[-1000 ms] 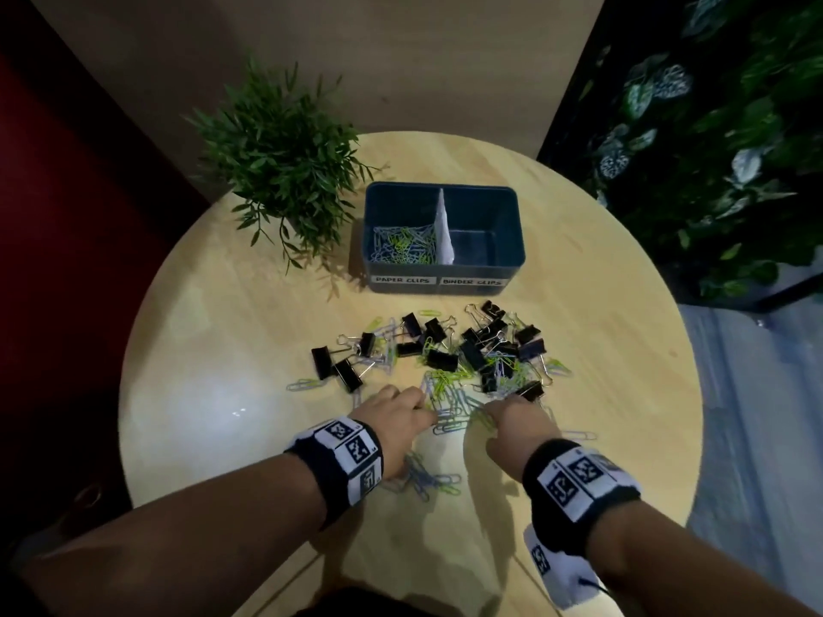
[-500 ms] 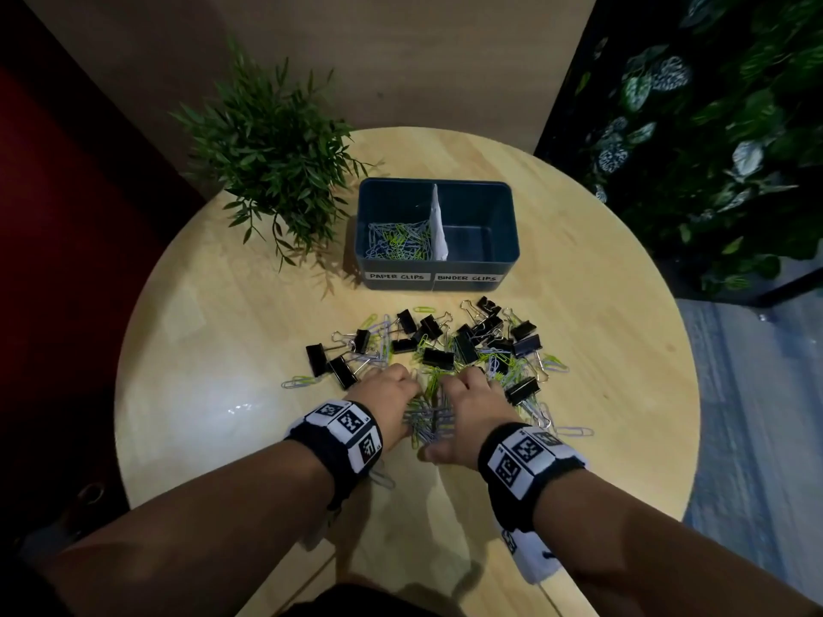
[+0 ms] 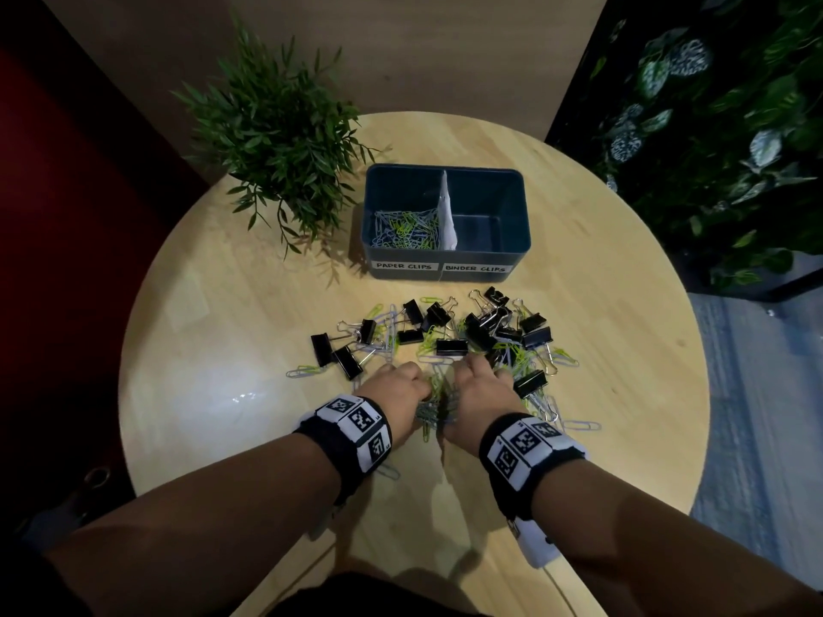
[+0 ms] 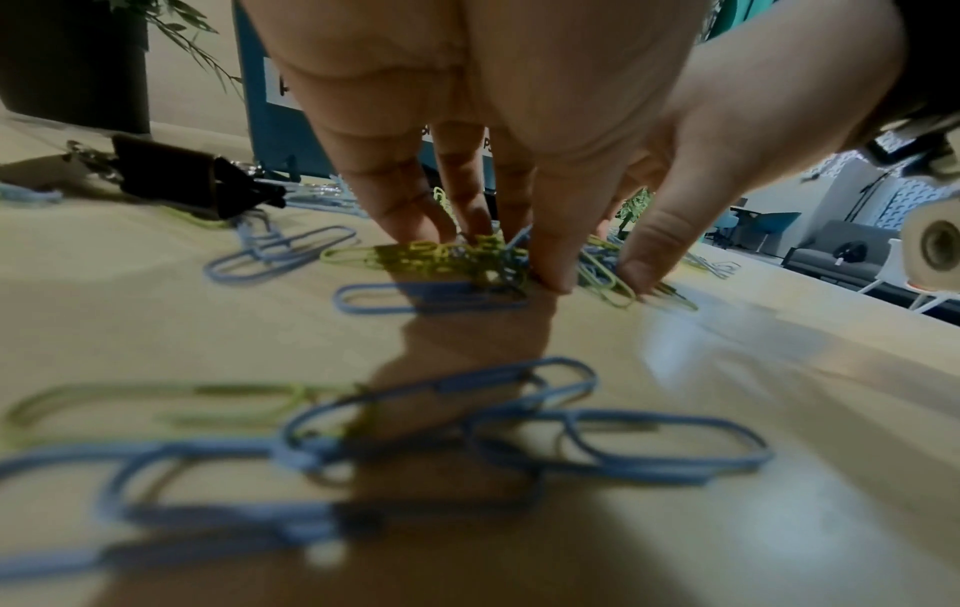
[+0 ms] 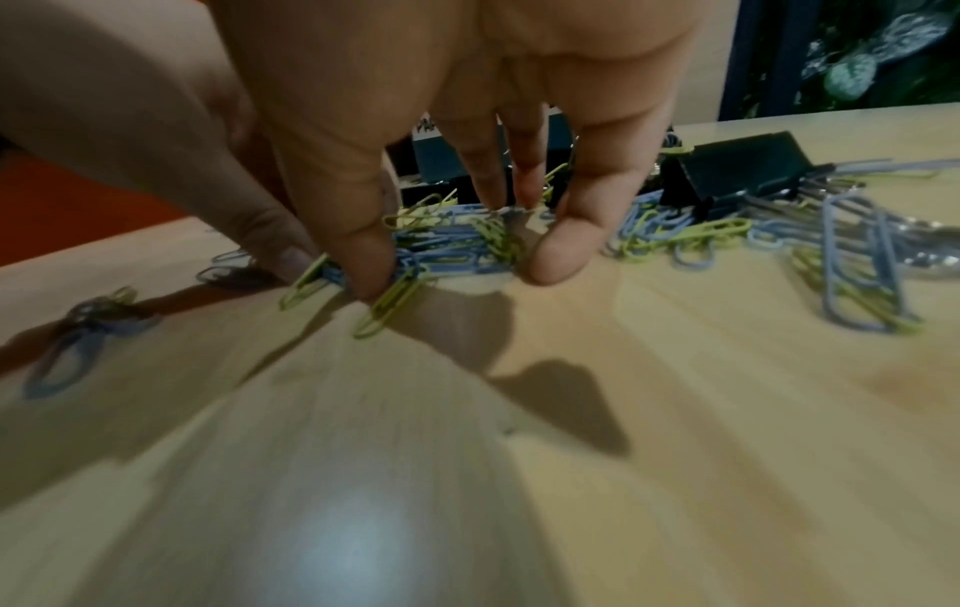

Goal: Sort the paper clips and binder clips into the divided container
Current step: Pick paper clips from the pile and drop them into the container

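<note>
Both hands have closed in since a second ago: the left hand (image 3: 392, 394) and right hand (image 3: 478, 394) were apart at the near edge of the pile, now they sit almost touching, raking a bunch of paper clips (image 3: 434, 409) together between them, on the near side of the container (image 3: 447, 271). Wrist views show fingers (image 4: 553, 263) curled down with tips on the table (image 3: 222, 349), clamped around the blue and green bunch (image 5: 446, 250) from both sides; the bunch looks still on the wood, not lifted. Container's left compartment, labelled paper clips, already holds a layer of them (image 3: 407, 229); right compartment, labelled binder clips, looks empty. Binder clips (image 3: 450, 347) lie scattered between hands and container, a few stray paper clips (image 3: 579, 425) lie nearer than the hands and off to the right. Read: this is a two-handed scoop for the next paper clip load, so sorting is partway on paper clips and not started on binder clips. Risk: a loose bunch sheds clips on the lift. The plant (image 3: 276, 140) sits left of the container, out of the path.
</note>
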Available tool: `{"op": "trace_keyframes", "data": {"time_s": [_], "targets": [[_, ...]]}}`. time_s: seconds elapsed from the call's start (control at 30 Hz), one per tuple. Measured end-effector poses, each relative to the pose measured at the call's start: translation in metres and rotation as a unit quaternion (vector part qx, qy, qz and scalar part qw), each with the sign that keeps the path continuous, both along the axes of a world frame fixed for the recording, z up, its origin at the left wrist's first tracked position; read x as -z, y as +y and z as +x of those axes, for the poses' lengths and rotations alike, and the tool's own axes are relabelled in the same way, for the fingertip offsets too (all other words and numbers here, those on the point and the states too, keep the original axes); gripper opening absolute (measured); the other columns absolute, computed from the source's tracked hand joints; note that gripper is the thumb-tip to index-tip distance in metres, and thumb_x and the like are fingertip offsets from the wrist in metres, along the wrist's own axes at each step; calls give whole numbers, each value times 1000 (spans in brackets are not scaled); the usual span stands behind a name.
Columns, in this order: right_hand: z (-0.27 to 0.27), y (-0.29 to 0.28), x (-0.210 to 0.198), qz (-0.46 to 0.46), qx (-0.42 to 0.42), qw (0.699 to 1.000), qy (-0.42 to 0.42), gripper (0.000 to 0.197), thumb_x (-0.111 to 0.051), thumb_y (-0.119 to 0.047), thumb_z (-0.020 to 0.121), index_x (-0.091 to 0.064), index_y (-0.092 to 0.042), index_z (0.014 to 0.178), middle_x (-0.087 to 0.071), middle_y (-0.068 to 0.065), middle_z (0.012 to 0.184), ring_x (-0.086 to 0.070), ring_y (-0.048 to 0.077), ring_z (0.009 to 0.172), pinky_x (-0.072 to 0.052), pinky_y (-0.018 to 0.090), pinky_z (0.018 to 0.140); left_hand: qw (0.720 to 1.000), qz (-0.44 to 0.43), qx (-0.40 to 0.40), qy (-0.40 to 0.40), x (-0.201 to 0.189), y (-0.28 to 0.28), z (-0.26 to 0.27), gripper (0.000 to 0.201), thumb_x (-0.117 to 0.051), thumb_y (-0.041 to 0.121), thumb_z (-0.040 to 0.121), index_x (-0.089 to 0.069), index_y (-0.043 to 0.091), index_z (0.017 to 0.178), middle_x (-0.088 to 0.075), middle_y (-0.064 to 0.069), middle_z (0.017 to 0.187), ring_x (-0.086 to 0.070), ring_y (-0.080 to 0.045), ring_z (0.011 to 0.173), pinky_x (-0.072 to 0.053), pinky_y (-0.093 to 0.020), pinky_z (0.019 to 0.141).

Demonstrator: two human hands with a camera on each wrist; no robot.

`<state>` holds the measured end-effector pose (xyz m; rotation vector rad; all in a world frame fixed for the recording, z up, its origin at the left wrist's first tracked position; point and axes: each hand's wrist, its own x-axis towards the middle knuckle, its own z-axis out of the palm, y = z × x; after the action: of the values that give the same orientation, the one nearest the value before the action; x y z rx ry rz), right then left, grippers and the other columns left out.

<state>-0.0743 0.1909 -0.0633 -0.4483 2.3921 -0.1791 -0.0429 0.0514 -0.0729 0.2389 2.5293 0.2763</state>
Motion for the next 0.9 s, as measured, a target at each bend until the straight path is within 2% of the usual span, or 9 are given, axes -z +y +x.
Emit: {"op": "trace_keyframes", "data": {"time_s": [0.13, 0.3, 0.47, 0.57, 0.63, 0.7, 0.77, 0.83, 0.9], "targets": [[5, 0, -2, -24, -29, 999, 8, 70, -64, -35, 79, -33, -19, 140, -34, 5, 136, -38, 33, 120, -38, 39, 102, 998, 29, -62, 8, 3, 0, 3, 49, -60, 22, 85, -45, 19, 132, -41, -3, 132, -44, -30, 117, -38, -36, 97], [12, -7, 0, -48, -37, 998, -31, 48, -55, -15, 85, -43, -16, 132, -37, 7, 131, -40, 31, 116, -41, 37, 98, 997, 18, -73, -6, 2, 1, 3, 39, -57, 23, 87, -51, 13, 124, -42, -6, 130, -47, -29, 115, -41, -37, 96], [10, -14, -2, -42, -14, 998, -52, 54, -63, -16, 79, -43, -14, 129, -33, 6, 130, -40, 31, 118, -41, 38, 101, 997, 23, -70, -39, -1, 8, 3, 32, -46, 15, 90, -52, 9, 122, -48, -12, 123, -52, -31, 113, -45, -39, 95], [4, -17, -2, -41, -10, 998, -43, 39, -56, -16, 83, -49, -13, 122, -38, 9, 125, -46, 31, 116, -44, 38, 98, 994, 40, -91, -48, -4, 4, -2, 32, -48, 12, 88, -52, 9, 120, -52, -13, 121, -51, -30, 114, -44, -35, 93], [-3, -18, -3, -38, -25, 998, -36, 32, -54, -15, 86, -54, -13, 117, -46, 10, 119, -52, 30, 112, -46, 36, 93, 987, 71, -138, -28, -6, 1, -4, 26, -53, 11, 86, -59, 12, 111, -59, -11, 116, -55, -28, 109, -43, -30, 87], [-11, -18, -9, -45, -32, 998, -17, 26, -53, -16, 88, -59, -13, 113, -55, 10, 112, -57, 27, 105, -49, 34, 87, 960, 131, -246, 9, -11, -3, -8, 18, -62, 8, 80, -68, 17, 94, -67, -5, 103, -60, -21, 90, -43, -21, 76], [-21, -16, -19, -72, -19, 997, 13, 22, -55, -19, 88, -64, -14, 108, -61, 8, 105, -60, 24, 98, -52, 32, 84, 920, 192, -340, 37, -22, -6, -15, 17, -67, 4, 77, -69, 21, 79, -68, 2, 84, -57, -13, 70, -42, -17, 67], [-33, -17, -35, -113, 10, 993, 43, 23, -58, -20, 88, -68, -16, 108, -64, 5, 101, -60, 20, 91, -52, 29, 83, 886, 250, -386, 54, -38, -11, -26, 21, -68, 1, 75, -68, 22, 71, -62, 6, 72, -54, -13, 63, -44, -19, 61], [-47, -21, -57, -145, 28, 987, 70, 23, -60, -21, 88, -69, -19, 109, -64, 0, 94, -55, 16, 81, -45, 21, 73, 868, 287, -397, 78, -62, -20, -38, 21, -68, -1, 75, -69, 19, 71, -60, 7, 68, -52, -12, 61, -43, -21, 58]]}}
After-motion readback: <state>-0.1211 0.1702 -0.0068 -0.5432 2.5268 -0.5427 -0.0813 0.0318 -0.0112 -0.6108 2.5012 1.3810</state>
